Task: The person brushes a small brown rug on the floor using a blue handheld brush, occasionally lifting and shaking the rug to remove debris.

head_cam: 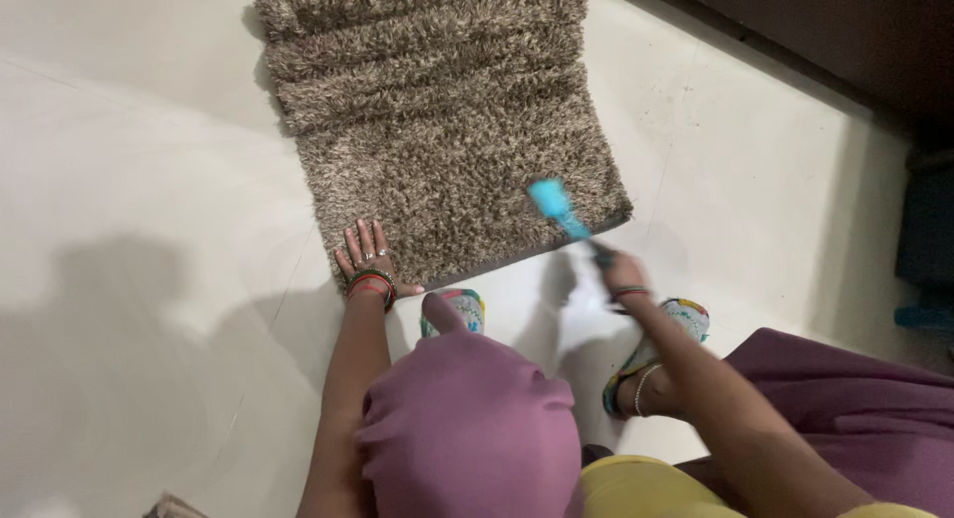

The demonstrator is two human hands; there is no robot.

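A shaggy brown rug (447, 111) lies on the pale floor (139, 180), running from the top centre of the frame down to its middle, its near edge slanting from lower left up to the right. The left hand (366, 255) lies flat and open on the rug's lower left corner, fingers spread, palm down, gripping nothing; rings show on the fingers and coloured bangles (374, 285) circle the wrist just below. The right hand (621, 272), right of centre and just off the rug's near edge, is closed round the dark handle of a blue brush (556, 208). The brush head is blurred and sits over the rug's lower right corner; whether it touches the pile cannot be told. Below the hands, a knee draped in mauve cloth (467, 429) fills the bottom centre. Two feet in patterned sandals stand on the floor, one (459, 307) just below the rug edge between the arms, the other (656, 349) under the right forearm, with an anklet
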